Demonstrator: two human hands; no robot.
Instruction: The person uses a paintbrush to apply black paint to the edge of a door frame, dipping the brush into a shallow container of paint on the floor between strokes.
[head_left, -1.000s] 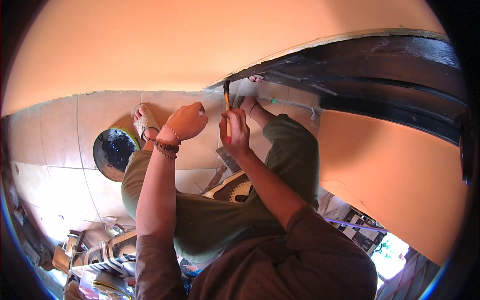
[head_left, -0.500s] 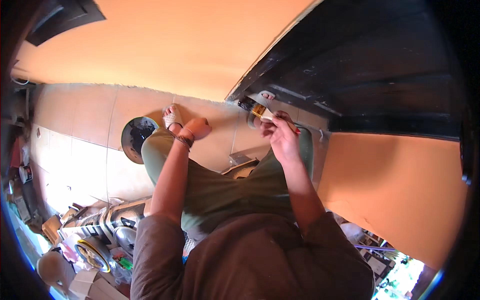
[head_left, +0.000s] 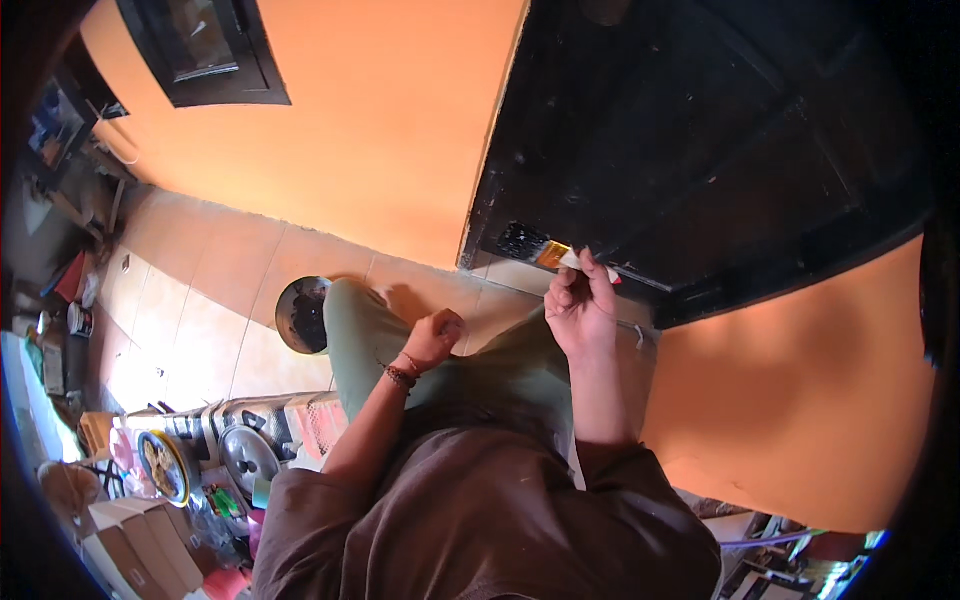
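A paintbrush (head_left: 558,256) with a pale handle, a gold-coloured ferrule and paint-blackened bristles is pinched in my right hand (head_left: 584,305). Its bristles point left, in front of the lower part of a black panelled door (head_left: 690,130); whether they touch it I cannot tell. My left hand (head_left: 436,336) hangs over my left thigh, fingers curled in, with nothing visible in it. To the left of my knee, a round container (head_left: 290,335) with dark paint in it stands on the tiled floor (head_left: 240,260).
Orange wall (head_left: 390,120) borders the door on the left, and more lies at the right. A black-framed window (head_left: 210,50) is at upper left. Behind my left arm are a pot lid (head_left: 250,455), a plate of food (head_left: 165,468) and cardboard boxes (head_left: 140,550).
My view has tilted up toward the door. The paintbrush has moved up from near the floor to before the door's lower part. My left hand has come in closer to my body.
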